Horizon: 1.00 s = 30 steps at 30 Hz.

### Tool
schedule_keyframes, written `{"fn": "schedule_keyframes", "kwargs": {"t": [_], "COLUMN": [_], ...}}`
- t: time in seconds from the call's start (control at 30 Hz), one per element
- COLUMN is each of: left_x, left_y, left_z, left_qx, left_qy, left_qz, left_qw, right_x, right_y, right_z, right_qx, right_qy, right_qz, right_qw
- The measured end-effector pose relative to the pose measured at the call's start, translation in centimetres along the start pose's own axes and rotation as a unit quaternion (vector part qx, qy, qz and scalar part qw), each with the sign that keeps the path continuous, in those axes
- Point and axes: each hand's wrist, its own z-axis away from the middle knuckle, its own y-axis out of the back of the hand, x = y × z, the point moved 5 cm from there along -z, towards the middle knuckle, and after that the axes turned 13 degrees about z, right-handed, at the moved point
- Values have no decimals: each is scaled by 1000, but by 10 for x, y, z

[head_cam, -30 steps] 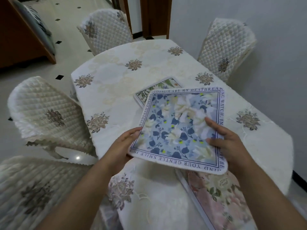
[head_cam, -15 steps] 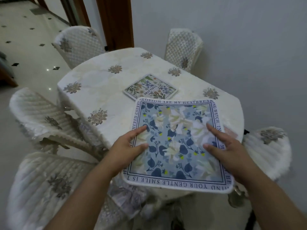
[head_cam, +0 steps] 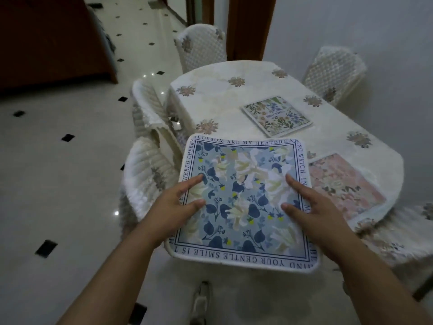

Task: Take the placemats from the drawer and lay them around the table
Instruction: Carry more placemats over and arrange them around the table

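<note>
The cloth-covered surface stretches ahead of both hands and off to their right. A quilted chair stands just left of the left hand. The blue placemat is held up between the two hands, hiding the surface's near edge. A pink placemat lies flat just right of the right hand, and a green floral placemat lies well beyond it. Each hand grips one side edge of the blue placemat, with thumb and forefinger on top and the other fingers hidden.
</note>
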Motion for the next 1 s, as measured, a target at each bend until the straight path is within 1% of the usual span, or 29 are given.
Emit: {"fn": "schedule_keyframes", "kwargs": {"t": [0.1, 0.2, 0.47, 0.67, 0.8, 0.9, 1.0], "left_x": [-19, -34, -30, -49, -58, -61, -65], "left_y": [31, 55, 128, 194, 252, 306, 358], "left_z": [62, 122, 247, 303, 328, 346, 356], "left_qx": [82, 146, 278, 316, 322, 326, 320], "left_qy": [15, 19, -6, -11, -15, -13, -12], "left_qz": [24, 38, 74, 98, 108, 109, 98], "left_qw": [996, 988, 958, 943, 940, 939, 942], "right_x": [-20, -41, -137, -201, -245, -282, -319], "right_y": [-33, -65, -125, -183, -229, -268, -303], "right_z": [11, 29, 74, 95, 107, 120, 130], "right_qx": [-54, -92, -158, -196, -225, -216, -203], "right_qy": [49, 94, 175, 220, 221, 230, 226], "right_qz": [-10, -2, 10, 11, 1, 26, 19], "right_qw": [997, 991, 972, 955, 949, 949, 953]}}
